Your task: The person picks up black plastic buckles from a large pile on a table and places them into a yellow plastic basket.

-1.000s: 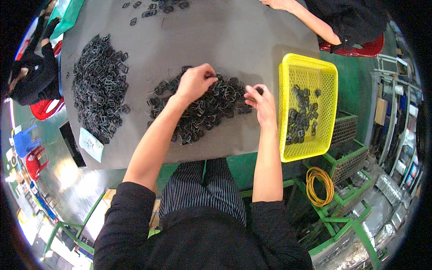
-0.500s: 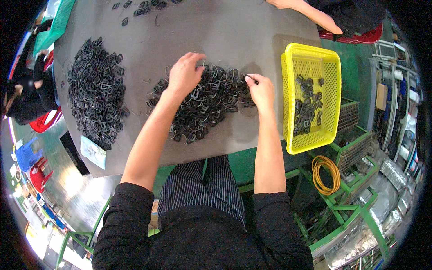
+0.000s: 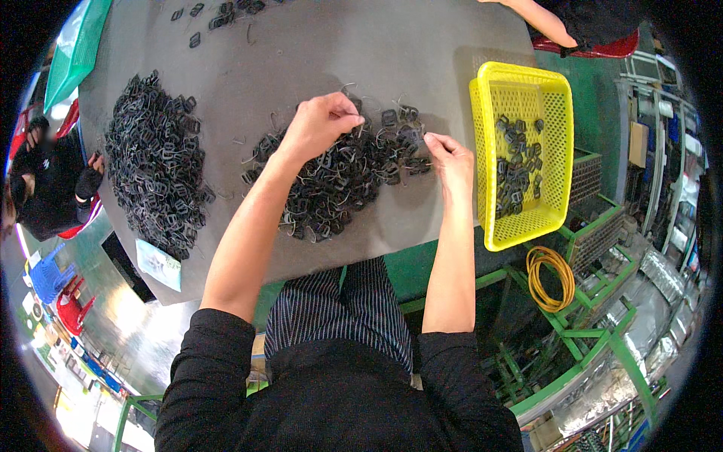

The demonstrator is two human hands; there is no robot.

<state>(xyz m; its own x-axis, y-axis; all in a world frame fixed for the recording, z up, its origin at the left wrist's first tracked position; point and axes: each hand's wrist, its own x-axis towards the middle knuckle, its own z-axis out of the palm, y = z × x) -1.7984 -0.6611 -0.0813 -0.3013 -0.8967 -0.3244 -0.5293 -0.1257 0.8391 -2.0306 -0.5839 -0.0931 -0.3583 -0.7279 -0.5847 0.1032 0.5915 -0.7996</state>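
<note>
Left of the yellow basket (image 3: 538,220), over the black buckle pile (image 3: 324,197), the left hand (image 3: 320,124) has just been closed to a pinch, a pale string (image 3: 361,129) apparently caught: both hands engaged. Nearer the basket, the right hand (image 3: 453,160) is pinched, hold unclear. Farther left, another heap (image 3: 154,166) and packet (image 3: 159,265) are seen.

Gray tabletop (image 3: 376,45): I have room beyond the middle heap (image 3: 327,200).
Left heap (image 3: 154,166): obstacle past a lane.
Yellow basket (image 3: 486,151): rim stands just right of the right hand (image 3: 453,160).
</note>
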